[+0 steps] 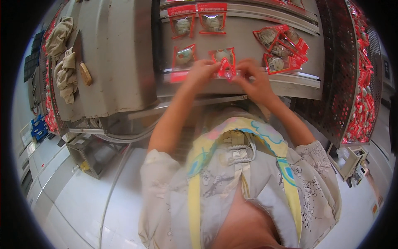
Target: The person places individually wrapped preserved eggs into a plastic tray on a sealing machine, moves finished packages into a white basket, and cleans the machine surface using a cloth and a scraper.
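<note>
Pinching a small red-edged pouch (226,66) between them, the left hand (202,72) and right hand (253,79) meet over the near rail of a grey metal conveyor (240,37); the fingers of each are closed on the pouch's edges, the left at its left side, the right at its lower right, and the pouch sits just above the belt's near edge with a pale round item showing through its clear window. Judging from the lay of things, the work is somewhere in its middle. Already laid flat and spaced apart are three single pouches: one (184,57) just left of the held pouch, and two more (181,24) (212,20) side by side farther from the hands, up the belt. Beyond the right hand, a loose heap of pouches (282,49) lies overlapping and unsorted, so that much seems left to handle. Well off past the right hand, a perforated metal bin (340,74) holds a great many more red pouches (362,83) along its far wall. Well apart beyond the left hand, crumpled beige cloths (62,58) and a small tan block (86,74) rest on a grey metal housing (116,54). Whether the held pouch is being set down or lifted cannot be told.
</note>
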A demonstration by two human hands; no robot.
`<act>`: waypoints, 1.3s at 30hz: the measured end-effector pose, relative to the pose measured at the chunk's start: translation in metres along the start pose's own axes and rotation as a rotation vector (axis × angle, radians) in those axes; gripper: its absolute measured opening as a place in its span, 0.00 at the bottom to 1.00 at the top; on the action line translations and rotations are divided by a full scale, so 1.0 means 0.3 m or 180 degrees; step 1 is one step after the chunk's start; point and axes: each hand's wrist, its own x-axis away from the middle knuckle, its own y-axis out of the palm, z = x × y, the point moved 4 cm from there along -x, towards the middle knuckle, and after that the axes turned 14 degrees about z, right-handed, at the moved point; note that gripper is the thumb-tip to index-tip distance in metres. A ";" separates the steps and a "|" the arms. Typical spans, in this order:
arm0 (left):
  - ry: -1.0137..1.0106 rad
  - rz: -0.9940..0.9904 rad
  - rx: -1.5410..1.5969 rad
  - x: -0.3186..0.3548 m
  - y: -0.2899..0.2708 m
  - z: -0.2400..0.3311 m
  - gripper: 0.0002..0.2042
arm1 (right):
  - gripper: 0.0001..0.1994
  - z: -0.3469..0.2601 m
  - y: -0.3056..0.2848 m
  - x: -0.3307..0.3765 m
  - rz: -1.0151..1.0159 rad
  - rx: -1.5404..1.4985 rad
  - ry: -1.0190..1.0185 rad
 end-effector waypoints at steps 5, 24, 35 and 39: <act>-0.0460 -0.0442 -0.0323 -0.027 -0.011 -0.027 0.09 | 0.16 0.148 0.003 0.006 -0.0875 -0.0473 0.3214; 0.2306 0.1143 -0.4331 -0.024 -0.046 0.156 0.30 | 0.14 0.263 0.120 -0.100 -0.0903 0.1259 0.1185; 0.2423 0.0601 -0.3730 -0.044 -0.083 0.172 0.29 | 0.13 0.300 0.096 -0.122 -0.1438 0.0550 0.1231; 0.2726 0.0841 -0.3135 -0.039 -0.096 0.162 0.25 | 0.12 0.310 0.095 -0.135 -0.1368 0.0217 0.1915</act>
